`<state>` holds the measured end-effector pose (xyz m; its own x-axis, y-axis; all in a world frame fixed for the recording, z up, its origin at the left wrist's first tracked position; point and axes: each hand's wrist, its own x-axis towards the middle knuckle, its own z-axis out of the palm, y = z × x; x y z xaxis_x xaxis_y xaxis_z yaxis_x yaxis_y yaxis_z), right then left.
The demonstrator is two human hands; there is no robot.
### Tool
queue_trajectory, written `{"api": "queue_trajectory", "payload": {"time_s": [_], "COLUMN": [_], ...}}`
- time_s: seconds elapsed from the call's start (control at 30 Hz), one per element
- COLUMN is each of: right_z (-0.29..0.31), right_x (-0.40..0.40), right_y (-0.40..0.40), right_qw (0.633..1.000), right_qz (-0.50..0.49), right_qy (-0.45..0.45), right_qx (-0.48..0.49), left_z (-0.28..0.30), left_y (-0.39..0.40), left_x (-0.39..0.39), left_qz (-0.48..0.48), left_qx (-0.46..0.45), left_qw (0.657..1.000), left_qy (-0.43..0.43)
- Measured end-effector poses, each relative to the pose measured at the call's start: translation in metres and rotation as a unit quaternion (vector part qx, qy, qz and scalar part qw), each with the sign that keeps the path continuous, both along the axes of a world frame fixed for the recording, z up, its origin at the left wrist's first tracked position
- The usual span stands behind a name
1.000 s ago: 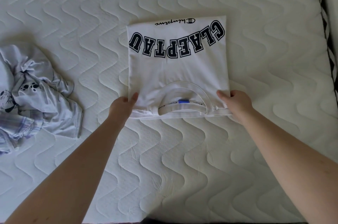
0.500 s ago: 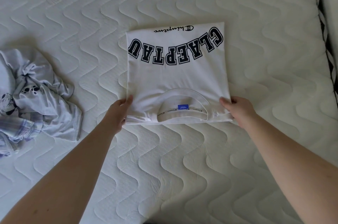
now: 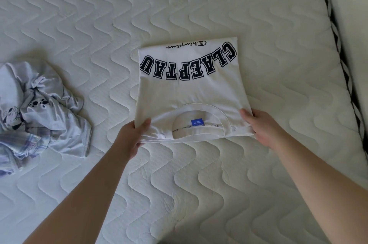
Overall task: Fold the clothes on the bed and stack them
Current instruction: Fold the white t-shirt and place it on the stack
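Note:
A folded white T-shirt with dark block lettering lies in the middle of the quilted white mattress, collar and blue label toward me. My left hand grips its near left corner, thumb on top, fingers under the layers. My right hand grips the near right corner the same way. The near edge is raised slightly off the mattress. A crumpled heap of pale clothes, one with a black spotted print and one checked, sits at the left edge.
The mattress's right edge with black zigzag trim runs down the right side, a pale wall or frame beyond it. Bare quilted surface lies around the shirt and in front of me.
The folded shirt has shifted toward me and slightly right in view. Both hands have gone from resting at its near corners to gripping them, and the near edge has lifted a little.

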<state>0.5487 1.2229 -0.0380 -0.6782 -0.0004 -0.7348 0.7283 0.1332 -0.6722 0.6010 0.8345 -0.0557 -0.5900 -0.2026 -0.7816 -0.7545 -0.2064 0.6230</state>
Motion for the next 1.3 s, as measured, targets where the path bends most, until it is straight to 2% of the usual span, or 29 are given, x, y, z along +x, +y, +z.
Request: {"api": "queue_trajectory", "payload": {"time_s": [0.1,0.27,0.43,0.57,0.97,1.13,1.3], "right_z": [0.038,0.101,0.154,0.199,0.306,0.332,0.346], "right_x": [0.016,0.06,0.104,0.145,0.246,0.247,0.235], "right_y": [0.003,0.004,0.004,-0.002,-0.012,-0.032,-0.047], "right_qw": [0.999,0.996,0.988,0.985,0.98,0.98,0.981], "right_qz": [-0.015,-0.06,-0.117,-0.14,-0.135,-0.109,-0.043], "right_qy": [-0.017,0.007,0.01,0.017,0.051,0.088,0.134], "right_qx": [-0.049,-0.063,-0.103,-0.101,-0.137,-0.14,-0.135], "left_z": [0.04,0.113,0.159,0.198,0.304,0.337,0.367], "left_y": [0.001,0.002,-0.007,-0.008,-0.038,-0.053,-0.059], "left_x": [0.013,0.051,0.094,0.13,0.229,0.254,0.273], "left_qz": [-0.001,-0.014,-0.028,-0.03,-0.117,-0.115,-0.052], "left_qx": [-0.002,0.029,0.068,0.069,0.013,-0.023,-0.069], "left_qw": [1.0,0.997,0.991,0.989,0.974,0.968,0.965], "left_qy": [0.025,0.064,0.114,0.127,0.193,0.22,0.247]}}
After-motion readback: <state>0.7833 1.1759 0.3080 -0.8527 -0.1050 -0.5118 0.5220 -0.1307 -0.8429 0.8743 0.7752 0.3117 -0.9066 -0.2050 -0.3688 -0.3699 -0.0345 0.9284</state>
